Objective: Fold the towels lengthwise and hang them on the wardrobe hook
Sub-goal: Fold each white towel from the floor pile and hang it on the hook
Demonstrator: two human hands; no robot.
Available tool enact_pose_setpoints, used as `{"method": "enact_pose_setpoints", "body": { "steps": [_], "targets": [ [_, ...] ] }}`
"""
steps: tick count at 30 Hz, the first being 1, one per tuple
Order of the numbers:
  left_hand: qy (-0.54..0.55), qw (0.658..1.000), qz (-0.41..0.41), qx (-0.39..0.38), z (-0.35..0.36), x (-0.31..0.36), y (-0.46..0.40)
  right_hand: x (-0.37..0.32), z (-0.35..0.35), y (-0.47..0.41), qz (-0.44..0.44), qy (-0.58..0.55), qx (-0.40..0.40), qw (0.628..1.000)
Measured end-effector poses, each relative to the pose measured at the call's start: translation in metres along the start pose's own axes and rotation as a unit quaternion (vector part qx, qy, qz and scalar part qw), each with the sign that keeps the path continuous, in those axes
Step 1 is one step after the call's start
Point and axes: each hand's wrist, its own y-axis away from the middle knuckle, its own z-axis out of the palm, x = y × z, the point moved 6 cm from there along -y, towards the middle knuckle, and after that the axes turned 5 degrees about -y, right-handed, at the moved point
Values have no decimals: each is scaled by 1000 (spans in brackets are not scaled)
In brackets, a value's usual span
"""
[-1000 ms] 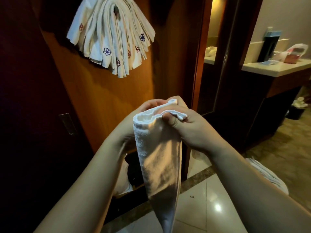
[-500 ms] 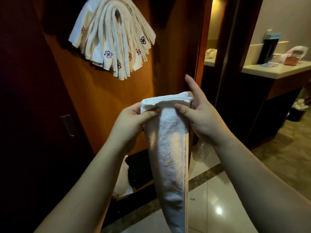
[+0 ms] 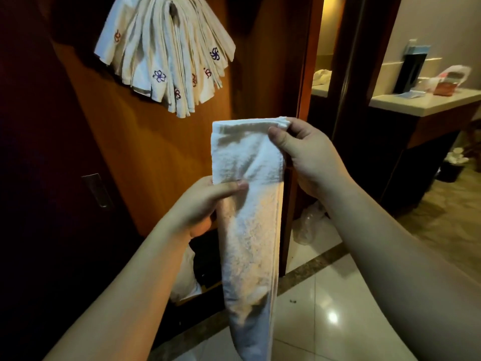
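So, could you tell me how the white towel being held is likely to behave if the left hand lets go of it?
The white towel looks floppy: it hangs limp below both hands and would probably sag from the right hand alone. It seems light, since a pinch at its top corner holds it. Its nubbly terry surface likely resists slipping, though the fold may fall open without the left hand.

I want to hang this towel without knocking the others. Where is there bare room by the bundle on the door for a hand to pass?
Crowded: the hanging towels fan across the upper wardrobe door. Bare wood shows below the fan, above the held towel, and right of it toward the door edge.
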Motion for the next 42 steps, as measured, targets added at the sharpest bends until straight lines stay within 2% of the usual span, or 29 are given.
{"method": "enact_pose_setpoints", "body": {
  "steps": [2, 4, 7, 10, 16, 21, 25, 29, 31, 34, 37, 40, 42],
  "targets": [
    [23, 1000, 11, 15, 3, 2, -5, 27, -4, -10, 100, -105, -31, 989],
    [64, 998, -2, 11, 6, 7, -11, 66, -9, -8, 239, -206, -62, 947],
    [82, 995, -60, 16, 5, 14, -23, 128, -24, 13, 344, -172, -51, 922],
    [106, 986, -106, 71, -5, 19, -41, 153, -22, 33, 383, -133, -86, 910],
    [82, 973, -170, 134, -33, 19, -74, 142, -18, 46, 408, -212, -138, 877],
    [78, 965, -205, 146, -38, 14, -94, 135, -18, 56, 403, -222, -159, 873],
    [89, 958, -220, 162, -41, 16, -106, 127, -14, 56, 405, -153, -212, 876],
    [84, 950, -246, 174, -40, 13, -117, 118, -14, 53, 392, -197, -233, 868],
    [79, 945, -257, 184, -41, 9, -123, 117, -11, 51, 395, -226, -227, 861],
    [83, 942, -263, 194, -45, 3, -130, 117, -9, 42, 388, -232, -192, 871],
    [85, 947, -274, 143, -51, -8, -129, 110, -6, 29, 370, -269, -172, 872],
    [-37, 949, -300, 85, -67, -23, -117, 103, -7, 10, 335, -282, -147, 887],
    [-105, 943, -303, 90, -74, -33, -108, 98, -8, -3, 315, -280, -121, 899]
  ]
}}
